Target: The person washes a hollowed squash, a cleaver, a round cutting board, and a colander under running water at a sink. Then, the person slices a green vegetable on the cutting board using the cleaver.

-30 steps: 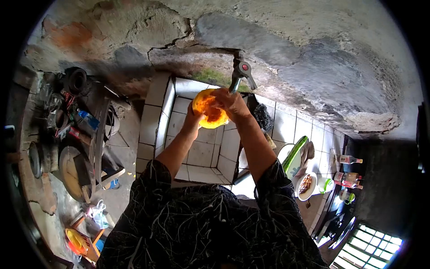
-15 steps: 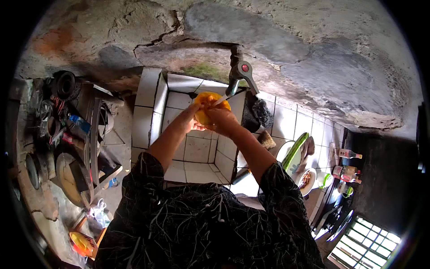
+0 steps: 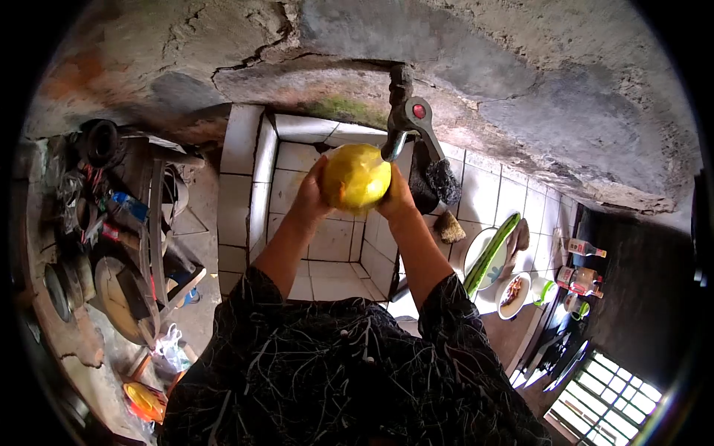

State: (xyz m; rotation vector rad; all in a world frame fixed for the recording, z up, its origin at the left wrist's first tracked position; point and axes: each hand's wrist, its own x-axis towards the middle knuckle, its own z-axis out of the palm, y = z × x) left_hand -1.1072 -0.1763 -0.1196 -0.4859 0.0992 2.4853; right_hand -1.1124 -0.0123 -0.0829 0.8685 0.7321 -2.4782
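Between my two hands is a rounded yellow squash-like half [image 3: 357, 178], its smooth outer skin turned up toward me. My left hand [image 3: 311, 195] grips its left side and my right hand [image 3: 399, 196] its right side; most fingertips are hidden behind it. It is right at the spout of a metal tap [image 3: 410, 123], where a little water seems to reach its upper right edge. Below lies a sink [image 3: 256, 160] lined with white tiles.
Right of the sink are a dark cloth-like lump [image 3: 443, 182], a brush [image 3: 448, 227], a plate [image 3: 474, 253] bearing a long green vegetable [image 3: 492, 253], a bowl of food [image 3: 525, 286] and several bottles. A cluttered wooden rack [image 3: 156, 230] stands left.
The squash-like half has been turned over: its orange hollow faced me, with my right fingers inside, and now its outer skin does. My right hand has moved to its right side.
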